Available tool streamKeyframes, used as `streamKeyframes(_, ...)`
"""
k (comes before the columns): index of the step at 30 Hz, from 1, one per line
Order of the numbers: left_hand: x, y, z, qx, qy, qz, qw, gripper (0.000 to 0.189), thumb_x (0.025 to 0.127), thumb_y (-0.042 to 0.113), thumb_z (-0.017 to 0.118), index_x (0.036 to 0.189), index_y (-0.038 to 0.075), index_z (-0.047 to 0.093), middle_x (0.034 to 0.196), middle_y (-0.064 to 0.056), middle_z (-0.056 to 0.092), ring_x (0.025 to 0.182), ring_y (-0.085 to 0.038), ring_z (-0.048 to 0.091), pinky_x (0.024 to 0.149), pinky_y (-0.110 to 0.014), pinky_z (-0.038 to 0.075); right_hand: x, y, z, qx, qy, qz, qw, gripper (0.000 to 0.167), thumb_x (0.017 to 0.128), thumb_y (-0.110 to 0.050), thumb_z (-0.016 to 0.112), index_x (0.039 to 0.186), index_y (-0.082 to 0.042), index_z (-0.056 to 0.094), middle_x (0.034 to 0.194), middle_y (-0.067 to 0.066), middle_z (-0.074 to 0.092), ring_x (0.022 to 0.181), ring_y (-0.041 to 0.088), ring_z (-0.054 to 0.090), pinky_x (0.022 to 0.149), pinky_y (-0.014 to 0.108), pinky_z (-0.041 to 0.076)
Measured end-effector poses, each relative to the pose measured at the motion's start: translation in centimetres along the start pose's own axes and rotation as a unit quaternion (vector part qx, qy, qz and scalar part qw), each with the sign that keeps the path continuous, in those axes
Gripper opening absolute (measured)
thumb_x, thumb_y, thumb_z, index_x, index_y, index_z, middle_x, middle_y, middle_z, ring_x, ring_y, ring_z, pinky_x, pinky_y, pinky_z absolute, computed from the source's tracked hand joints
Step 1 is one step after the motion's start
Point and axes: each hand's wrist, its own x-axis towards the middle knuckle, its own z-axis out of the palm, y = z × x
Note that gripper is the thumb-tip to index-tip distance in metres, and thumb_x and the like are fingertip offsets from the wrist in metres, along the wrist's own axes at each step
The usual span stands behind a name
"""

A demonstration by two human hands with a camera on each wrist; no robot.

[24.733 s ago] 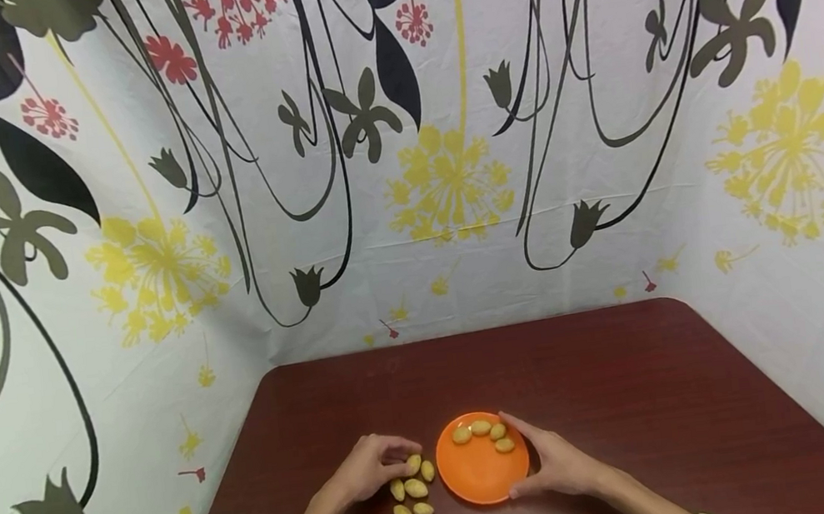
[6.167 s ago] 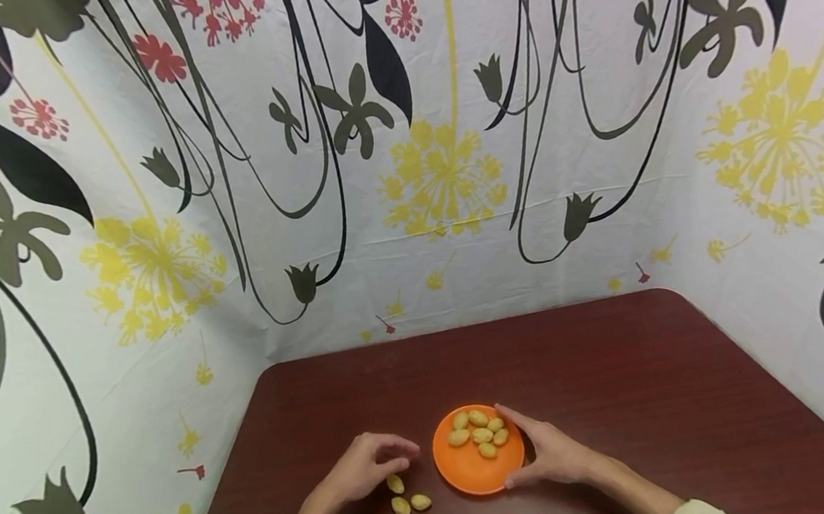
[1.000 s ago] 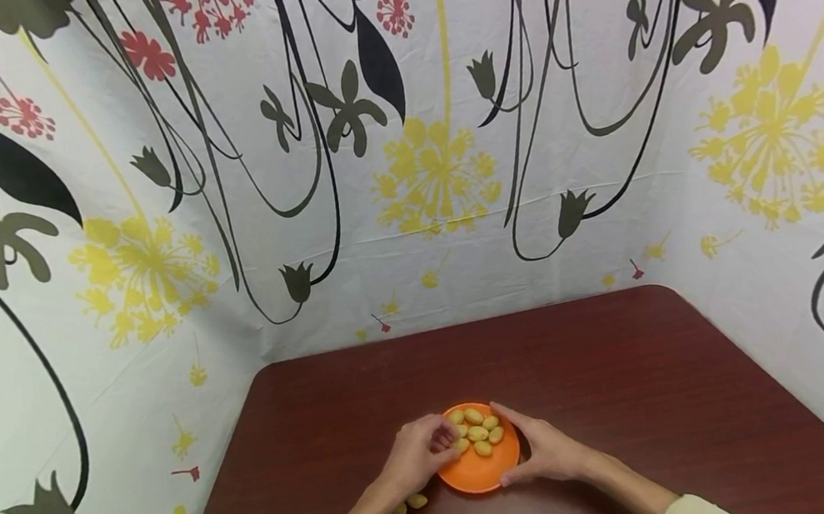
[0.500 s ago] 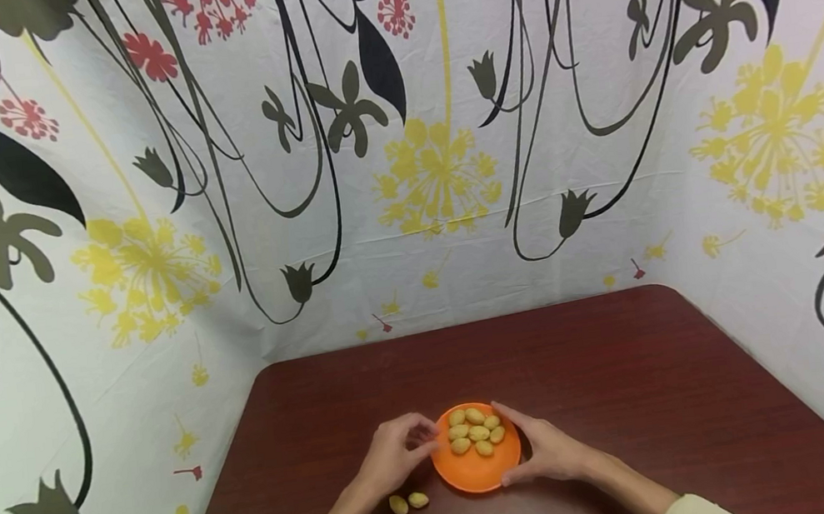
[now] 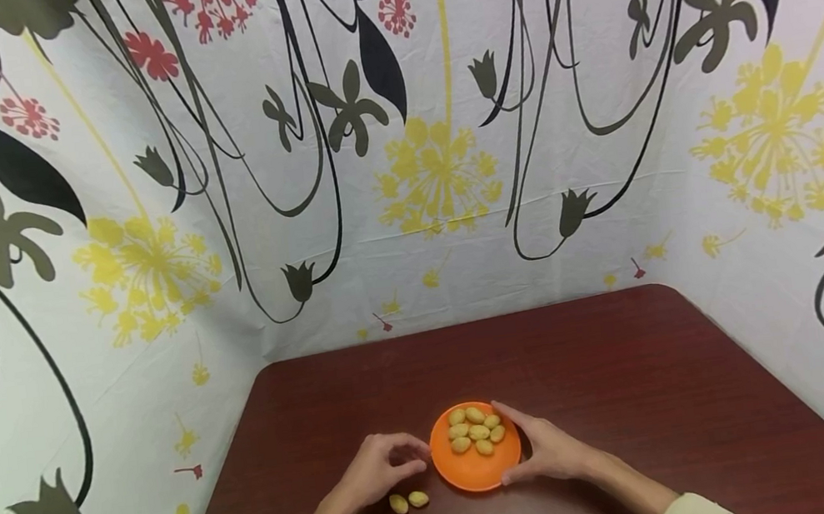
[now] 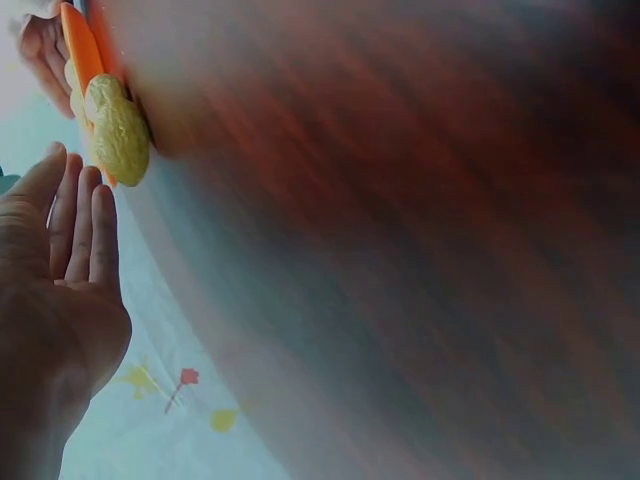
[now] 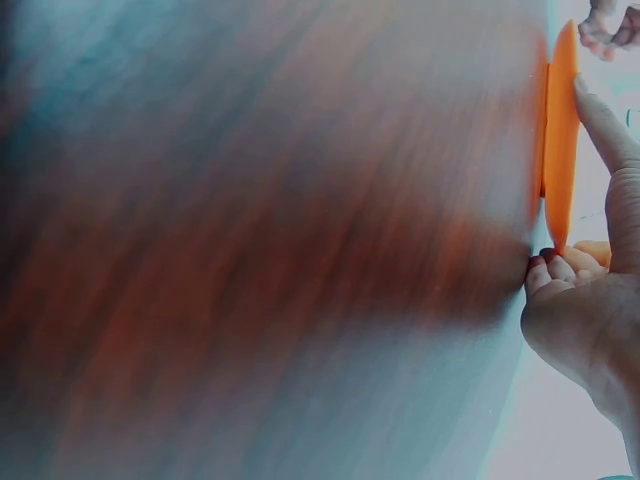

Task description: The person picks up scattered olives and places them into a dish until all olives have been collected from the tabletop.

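Observation:
An orange plate (image 5: 473, 477) lies on the table, its upper part holding several small oval yellow pieces (image 5: 479, 432) with a lumpy skin. My right hand (image 5: 548, 448) holds the plate's right edge, fingers at the far rim and thumb at the near rim. In the right wrist view the orange plate (image 7: 563, 140) sits low over the wood between thumb and fingers. Left of the plate, my left hand (image 5: 383, 469) has its fingertips close to the rim and holds nothing. Two more yellow pieces (image 5: 408, 501) lie on the table just below it; the left wrist view shows lumpy yellow pieces (image 6: 122, 145) beyond the fingertips.
The dark reddish-brown table (image 5: 582, 365) has rounded far corners. White cloth (image 5: 399, 275) with printed flowers hangs close behind it and along both sides.
A second ago my left hand was over the plate's left side, by a yellow piece. It has drawn back left and down, leaving that piece on the plate. My right hand stays at the rim.

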Motion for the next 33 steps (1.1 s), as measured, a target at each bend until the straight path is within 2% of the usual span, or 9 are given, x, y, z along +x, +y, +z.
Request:
streamKeyframes(4,-0.6,-0.3,-0.2,-0.025,-0.036,-0.012,0.999,0.015,0.099,0.017,0.078,0.114,0.019,0.082,0.106,0.008,0.079,0.095,-0.007,0.073,0.084,-0.025,0.059,0.0,0.0,0.0,0.001,0.0,0.001,1.0,0.116,0.084,-0.047,0.091,0.168,-0.002,0.026,0.167,0.022,0.036,0.152,0.043,0.037,0.118,0.065,0.033)
streamKeyframes(10,-1.4,-0.8,-0.4,-0.055,-0.068,-0.006,0.9962,0.017,0.099,0.013,0.078,0.115,0.016,0.081,0.107,0.004,0.08,0.097,-0.008,0.074,0.086,-0.025,0.059,0.1,0.1,0.0,0.001,-0.001,0.001,1.0,0.116,0.084,-0.047,0.091,0.168,-0.002,0.026,0.168,0.022,0.036,0.152,0.042,0.037,0.118,0.065,0.033)
streamKeyframes(16,-1.9,-0.8,-0.3,-0.066,-0.086,-0.004,0.9941,0.017,0.097,0.013,0.08,0.114,0.016,0.082,0.107,0.005,0.079,0.097,-0.009,0.074,0.084,-0.025,0.059,0.1,0.2,0.0,-0.002,0.0,0.001,1.0,0.116,0.083,-0.049,0.091,0.168,-0.002,0.026,0.168,0.022,0.035,0.153,0.042,0.036,0.118,0.066,0.033)
streamKeyframes(25,-2.3,-1.0,-0.3,-0.101,-0.101,-0.003,0.9897,0.018,0.096,0.008,0.08,0.113,0.012,0.082,0.107,0.001,0.08,0.096,-0.012,0.076,0.083,-0.025,0.061,0.1,0.2,0.1,0.002,-0.005,0.004,1.0,0.115,0.084,-0.046,0.091,0.168,-0.002,0.025,0.168,0.021,0.036,0.153,0.042,0.036,0.118,0.066,0.033)
streamKeyframes(28,-2.3,-0.9,-0.4,-0.101,-0.106,-0.012,0.9891,0.018,0.095,0.007,0.081,0.112,0.013,0.083,0.106,0.002,0.08,0.094,-0.012,0.076,0.082,-0.026,0.061,0.1,0.2,0.1,0.006,-0.006,0.004,1.0,0.115,0.085,-0.045,0.091,0.168,-0.002,0.024,0.168,0.022,0.036,0.153,0.042,0.036,0.118,0.066,0.032)
streamKeyframes(33,-2.3,-1.0,-0.6,-0.09,-0.115,-0.008,0.9893,0.017,0.095,0.011,0.082,0.112,0.014,0.083,0.104,0.005,0.08,0.093,-0.011,0.076,0.08,-0.027,0.062,0.1,0.3,0.1,0.007,-0.003,0.005,1.0,0.115,0.084,-0.045,0.091,0.168,-0.003,0.025,0.168,0.022,0.035,0.153,0.042,0.035,0.118,0.066,0.032)
